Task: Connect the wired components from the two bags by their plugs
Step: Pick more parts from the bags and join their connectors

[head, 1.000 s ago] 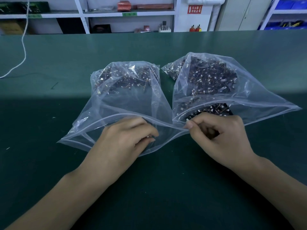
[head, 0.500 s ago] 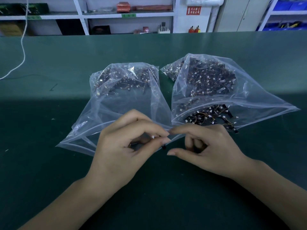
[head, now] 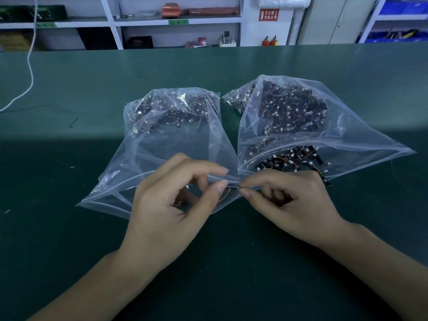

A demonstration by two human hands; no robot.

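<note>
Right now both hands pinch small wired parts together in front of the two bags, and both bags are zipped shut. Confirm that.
Not quite. The head view shows the left hand and right hand pinching small wired parts together in front of the two bags, but the bags are open: the left bag and right bag both gape at their mouths.

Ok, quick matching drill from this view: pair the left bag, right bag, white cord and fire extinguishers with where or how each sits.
Things:
1. left bag
2. right bag
3. white cord
4. fire extinguishers

States:
A. hangs down onto the table's far left
B. parts spill from its open mouth
C. stand beyond the table, below a red sign
D. parts heaped at its far end

Pairs: 1-D, 2-B, 3-A, 4-C
</note>
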